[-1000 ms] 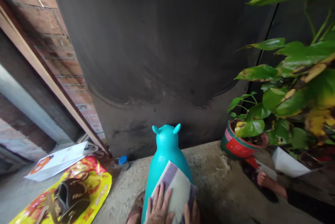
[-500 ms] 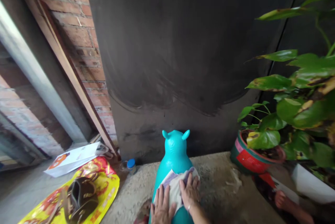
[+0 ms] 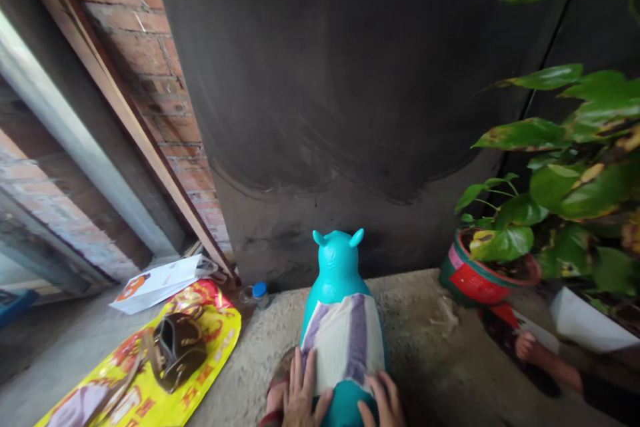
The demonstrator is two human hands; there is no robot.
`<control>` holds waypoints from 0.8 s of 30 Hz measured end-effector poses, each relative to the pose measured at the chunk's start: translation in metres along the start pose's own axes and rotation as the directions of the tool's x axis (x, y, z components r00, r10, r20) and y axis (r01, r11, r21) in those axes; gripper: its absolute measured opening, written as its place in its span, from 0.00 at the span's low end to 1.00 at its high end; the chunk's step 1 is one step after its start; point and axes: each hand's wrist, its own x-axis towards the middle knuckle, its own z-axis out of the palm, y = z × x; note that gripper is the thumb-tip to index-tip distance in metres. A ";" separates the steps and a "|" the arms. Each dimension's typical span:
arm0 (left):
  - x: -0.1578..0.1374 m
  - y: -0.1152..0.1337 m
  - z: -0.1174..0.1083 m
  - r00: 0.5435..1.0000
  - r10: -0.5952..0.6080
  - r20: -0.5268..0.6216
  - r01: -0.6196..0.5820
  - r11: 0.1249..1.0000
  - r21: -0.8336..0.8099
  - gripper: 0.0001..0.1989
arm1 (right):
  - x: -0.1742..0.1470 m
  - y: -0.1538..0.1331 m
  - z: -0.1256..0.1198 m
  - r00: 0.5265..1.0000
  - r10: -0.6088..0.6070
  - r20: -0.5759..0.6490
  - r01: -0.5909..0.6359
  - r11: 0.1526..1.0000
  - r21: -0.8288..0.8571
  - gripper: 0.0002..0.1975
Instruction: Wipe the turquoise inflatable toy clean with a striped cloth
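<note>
A turquoise inflatable animal toy (image 3: 338, 260) with two small ears stands with its back toward me. A white cloth with purple stripes (image 3: 333, 340) lies spread over its back. My left hand (image 3: 303, 394) rests at the cloth's lower left edge, fingers extended. My right hand (image 3: 384, 404) is at the lower right, its fingers apart, touching the toy and the cloth's corner. The lower part of the toy and both wrists are cut off by the frame's bottom.
A dark panel (image 3: 320, 80) rises right behind the toy. At left, a brown bag (image 3: 177, 350) lies on a yellow sack (image 3: 220, 340), near a blue-lidded jar (image 3: 260, 294). A potted plant (image 3: 485, 287) and a foot in a dark sandal (image 3: 527, 347) are at right.
The cloth, bunched under both hands before, now lies spread flat over the toy's back. Both hands have moved down toward me, the right one also slightly outward. The view has shifted slightly.
</note>
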 end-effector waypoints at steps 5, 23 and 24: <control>-0.005 -0.010 -0.003 0.979 0.145 -0.142 -0.160 0.982 -0.099 0.34 | 0.043 -0.010 -0.032 0.987 -0.150 0.061 0.148 0.988 0.043 0.19; -0.009 -0.005 -0.004 0.954 0.127 -0.273 -0.162 0.981 -0.106 0.23 | 0.092 -0.084 -0.063 0.962 -0.271 -0.023 0.270 0.938 0.220 0.12; -0.009 -0.003 -0.004 0.952 0.119 -0.282 -0.156 0.981 -0.111 0.23 | 0.091 -0.085 -0.062 0.962 -0.270 -0.030 0.270 0.936 0.225 0.12</control>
